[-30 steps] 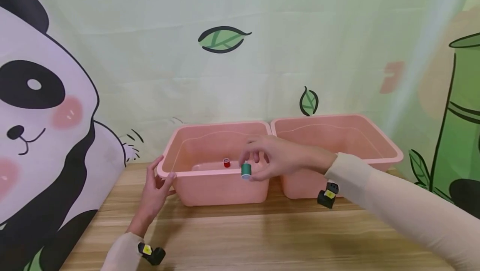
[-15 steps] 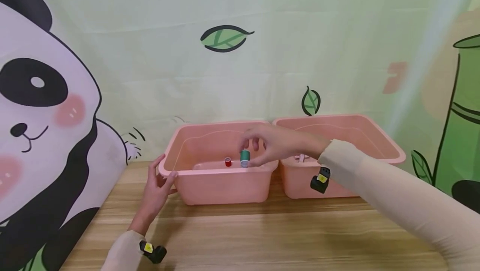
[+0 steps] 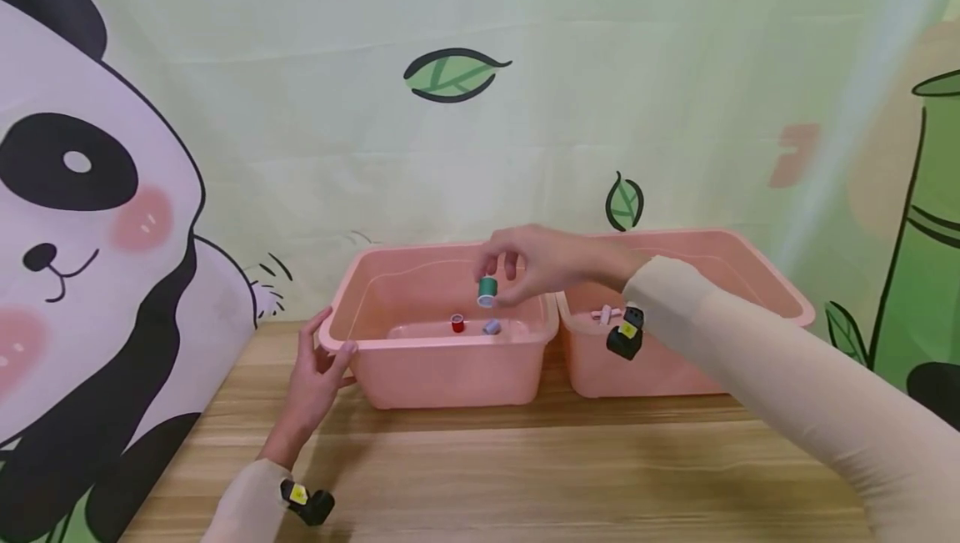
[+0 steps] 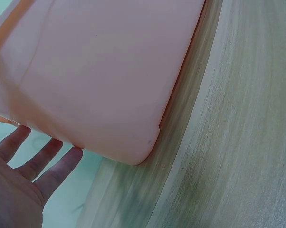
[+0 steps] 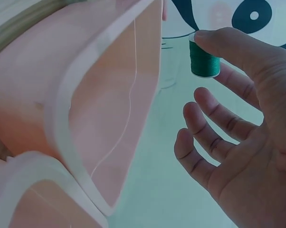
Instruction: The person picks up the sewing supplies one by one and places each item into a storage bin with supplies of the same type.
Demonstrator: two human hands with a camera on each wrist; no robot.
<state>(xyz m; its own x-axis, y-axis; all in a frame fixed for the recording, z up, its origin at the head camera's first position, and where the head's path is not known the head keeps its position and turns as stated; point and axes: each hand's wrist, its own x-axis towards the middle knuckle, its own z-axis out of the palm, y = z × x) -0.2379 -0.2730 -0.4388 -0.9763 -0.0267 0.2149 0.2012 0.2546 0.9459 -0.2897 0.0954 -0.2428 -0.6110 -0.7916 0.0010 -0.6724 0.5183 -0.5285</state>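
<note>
My right hand point(image 3: 536, 259) pinches a green thread spool point(image 3: 487, 291) between thumb and finger, above the left pink bin point(image 3: 450, 376). In the right wrist view the green spool point(image 5: 204, 59) hangs at the thumb tip, the other fingers spread loosely. Inside that bin lie a red spool point(image 3: 457, 324) and a pale blue spool point(image 3: 491, 327). My left hand point(image 3: 315, 368) holds the bin's front left corner, with the thumb at the rim. In the left wrist view several left-hand fingers point(image 4: 57, 173) touch the bin's outer wall point(image 4: 105, 71).
A second pink bin point(image 3: 675, 368) stands right beside the first, with small pink pieces point(image 3: 605, 314) inside, partly hidden by the right arm. Both bins rest on a wooden table point(image 3: 480, 476). A printed cloth point(image 3: 300, 109) hangs behind them.
My right hand has risen and moved slightly back with the green spool, from the left bin's front rim to above its inside. The pale blue spool has come into view. The left hand keeps its hold.
</note>
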